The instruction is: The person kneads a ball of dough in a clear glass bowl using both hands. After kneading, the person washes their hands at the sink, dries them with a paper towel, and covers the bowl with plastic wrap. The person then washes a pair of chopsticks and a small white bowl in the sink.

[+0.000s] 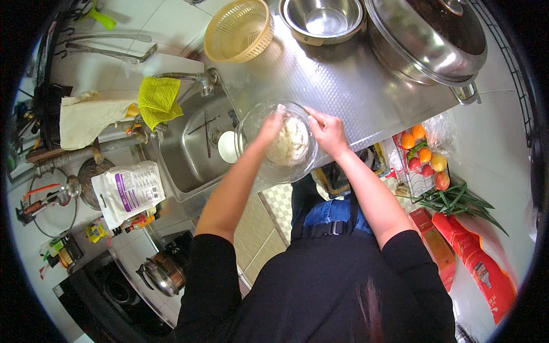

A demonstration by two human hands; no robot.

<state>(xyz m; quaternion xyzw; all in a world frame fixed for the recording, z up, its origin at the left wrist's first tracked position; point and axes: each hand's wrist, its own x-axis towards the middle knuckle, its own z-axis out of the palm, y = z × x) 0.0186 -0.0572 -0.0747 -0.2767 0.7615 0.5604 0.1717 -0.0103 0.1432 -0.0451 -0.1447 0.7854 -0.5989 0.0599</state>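
Note:
A clear glass bowl (279,173) stands at the edge of the steel counter, beside the sink. Inside it lies a lump of pale, rough dough (294,143). My left hand (273,126) is over the bowl's left part, at the dough's upper left edge, blurred and with white residue on the fingertips; whether its fingers grip any dough is not clear. The bowl's right rim is held by my right hand (328,132), thumb on the near side and fingers around the edge.
A steel sink (178,165) with chopsticks and a white bowl (228,147) adjoins on the left. Beyond are a yellow plastic basket (240,32), nested metal bowls (324,21) and a large lidded steel pot (422,47). A wire rack of fruit (414,171) stands at the right.

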